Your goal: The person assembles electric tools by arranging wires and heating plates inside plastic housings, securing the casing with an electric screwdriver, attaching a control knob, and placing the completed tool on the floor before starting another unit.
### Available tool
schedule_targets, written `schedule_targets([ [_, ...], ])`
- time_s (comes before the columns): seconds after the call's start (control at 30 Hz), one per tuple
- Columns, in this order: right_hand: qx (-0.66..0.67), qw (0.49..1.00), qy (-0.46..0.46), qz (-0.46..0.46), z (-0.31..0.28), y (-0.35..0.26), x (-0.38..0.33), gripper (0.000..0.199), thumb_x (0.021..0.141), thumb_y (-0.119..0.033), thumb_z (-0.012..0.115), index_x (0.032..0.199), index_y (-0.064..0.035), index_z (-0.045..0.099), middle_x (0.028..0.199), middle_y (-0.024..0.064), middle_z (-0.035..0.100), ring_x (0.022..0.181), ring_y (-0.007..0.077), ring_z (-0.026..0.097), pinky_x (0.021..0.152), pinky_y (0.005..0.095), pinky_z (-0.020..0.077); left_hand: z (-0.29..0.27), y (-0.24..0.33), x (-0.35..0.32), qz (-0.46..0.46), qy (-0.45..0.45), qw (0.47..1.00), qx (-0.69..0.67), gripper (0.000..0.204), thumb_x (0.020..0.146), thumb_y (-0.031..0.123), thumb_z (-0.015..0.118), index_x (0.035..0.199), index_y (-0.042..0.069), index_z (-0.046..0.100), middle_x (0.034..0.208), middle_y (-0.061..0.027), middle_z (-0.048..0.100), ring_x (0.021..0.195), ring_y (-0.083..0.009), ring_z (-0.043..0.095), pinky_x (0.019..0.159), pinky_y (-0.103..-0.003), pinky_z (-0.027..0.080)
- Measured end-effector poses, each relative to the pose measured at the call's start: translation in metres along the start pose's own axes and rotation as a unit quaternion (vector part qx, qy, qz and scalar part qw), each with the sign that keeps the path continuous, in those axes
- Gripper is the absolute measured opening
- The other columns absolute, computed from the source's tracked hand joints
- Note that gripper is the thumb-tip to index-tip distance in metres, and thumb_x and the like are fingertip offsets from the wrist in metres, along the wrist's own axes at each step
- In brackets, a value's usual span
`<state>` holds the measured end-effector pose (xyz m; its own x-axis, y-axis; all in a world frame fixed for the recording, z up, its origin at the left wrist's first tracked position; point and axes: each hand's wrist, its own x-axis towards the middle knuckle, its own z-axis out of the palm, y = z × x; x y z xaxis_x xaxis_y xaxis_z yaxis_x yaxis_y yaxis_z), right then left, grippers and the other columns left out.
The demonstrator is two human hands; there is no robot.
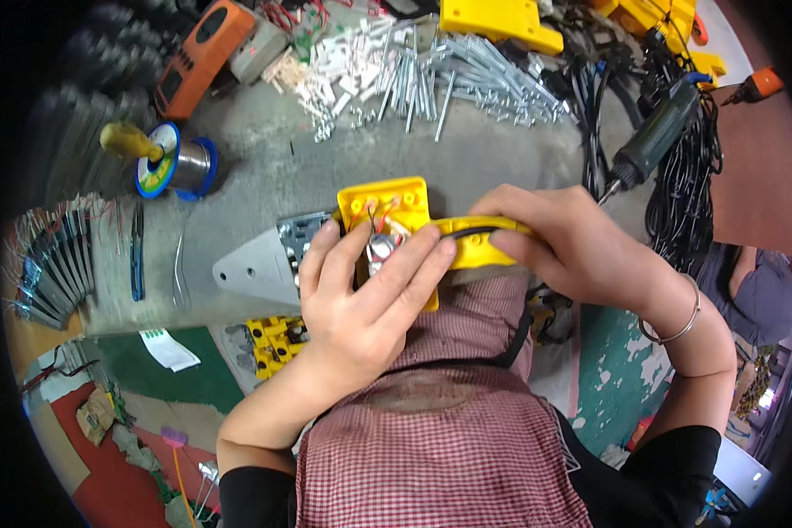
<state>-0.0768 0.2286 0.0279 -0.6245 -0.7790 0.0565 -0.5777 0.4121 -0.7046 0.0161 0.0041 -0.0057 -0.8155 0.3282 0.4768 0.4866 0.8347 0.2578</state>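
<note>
An open yellow plastic housing (358,194) sits at the bench's near edge, in front of my body. Red, white and black wires and a round silvery part (381,247) show inside it. A grey pointed metal plate (260,268), like an iron's soleplate, joins it on the left. My left hand (352,308) lies across the housing with its fingers bent over the wires, hiding part of the inside. The housing's yellow handle (480,253) extends right, a black cord (471,232) lying along its channel. My right hand (572,238) grips the handle's far end between thumb and fingers.
At the back lie long screws (493,84) and white connectors (348,66). A solder spool (194,167), an orange meter (204,57) and blue tweezers (137,255) are left. Rightward are a power screwdriver (656,141), black cables (678,202) and another person (757,299).
</note>
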Motion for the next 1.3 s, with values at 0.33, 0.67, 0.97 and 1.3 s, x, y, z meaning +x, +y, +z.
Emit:
schedule_targets([
  [0.33, 0.333, 0.853, -0.291, 0.276, -0.022, 0.001, 0.034, 0.038, 0.099, -0.039, 0.052, 0.097, -0.0006, 0.056, 0.067, 0.0048, 0.058, 0.06, 0.0145, 0.061, 0.054, 0.0285, 0.048, -0.001, -0.004, 0.0, 0.039, 0.006, 0.999, 0.011, 0.034, 0.082, 0.023, 0.06, 0.114, 0.022, 0.071, 0.121, 0.0064, 0.066, 0.101, -0.0284, 0.057, 0.101, -0.045, 0.036],
  [0.67, 0.098, 0.951, -0.155, 0.251, -0.062, -0.008, 0.076, 0.034, 0.093, -0.033, 0.058, 0.105, -0.0021, 0.066, 0.093, 0.0141, 0.069, 0.087, 0.0255, 0.066, 0.078, 0.0367, 0.0514, -0.003, -0.004, -0.007, 0.031, -0.002, 0.999, 0.017, 0.031, 0.084, 0.022, 0.059, 0.112, 0.022, 0.072, 0.117, 0.0065, 0.067, 0.102, -0.0289, 0.057, 0.1, -0.044, 0.037],
  [0.97, -0.386, 0.92, 0.061, 0.041, -0.119, 0.128, 0.123, 0.065, 0.077, -0.039, 0.074, 0.129, -0.0046, 0.055, 0.108, 0.0209, 0.067, 0.097, 0.0342, 0.066, 0.086, 0.0401, 0.0515, 0.0, -0.005, 0.003, 0.048, -0.001, 0.999, 0.002, 0.031, 0.082, 0.02, 0.059, 0.11, 0.018, 0.072, 0.119, 0.0038, 0.067, 0.101, -0.0296, 0.058, 0.1, -0.046, 0.037],
  [1.3, -0.334, 0.926, -0.008, 0.177, -0.088, -0.028, 0.084, 0.06, 0.08, -0.044, 0.07, 0.125, -0.0055, 0.058, 0.097, 0.0193, 0.069, 0.088, 0.0355, 0.067, 0.079, 0.041, 0.0517, 0.002, -0.007, -0.005, 0.004, -0.004, 1.0, -0.008, 0.041, 0.074, 0.008, 0.065, 0.113, 0.019, 0.071, 0.116, 0.0034, 0.068, 0.105, -0.0306, 0.057, 0.106, -0.05, 0.033],
])
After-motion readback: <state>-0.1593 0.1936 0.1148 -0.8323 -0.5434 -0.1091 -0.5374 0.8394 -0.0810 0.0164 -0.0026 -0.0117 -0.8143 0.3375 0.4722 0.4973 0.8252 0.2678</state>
